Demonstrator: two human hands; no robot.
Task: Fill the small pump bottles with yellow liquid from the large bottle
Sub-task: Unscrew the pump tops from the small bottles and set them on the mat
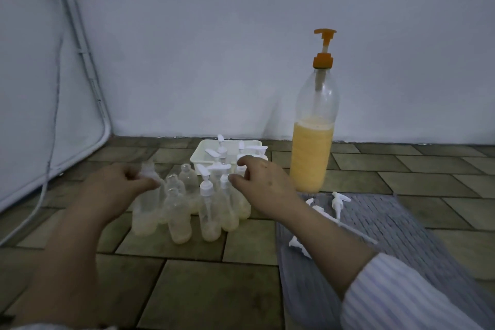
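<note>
Several small clear bottles (179,220) stand clustered on the tiled floor, each with a little yellow liquid at the bottom. Some carry white pump tops; others are uncapped. My left hand (117,190) pinches a blurred white pump top (150,172) above the leftmost bottle (146,211). My right hand (263,186) hovers over the right side of the cluster with fingers curled, holding nothing that I can see. The large clear bottle (313,142) with an orange pump stands to the right, about half full of yellow liquid.
A white tray (199,155) holding more pump tops sits behind the cluster near the wall. Loose white pump tops (338,202) lie on a grey mat (401,222) at the right. A cable (53,115) runs down the wall at the left.
</note>
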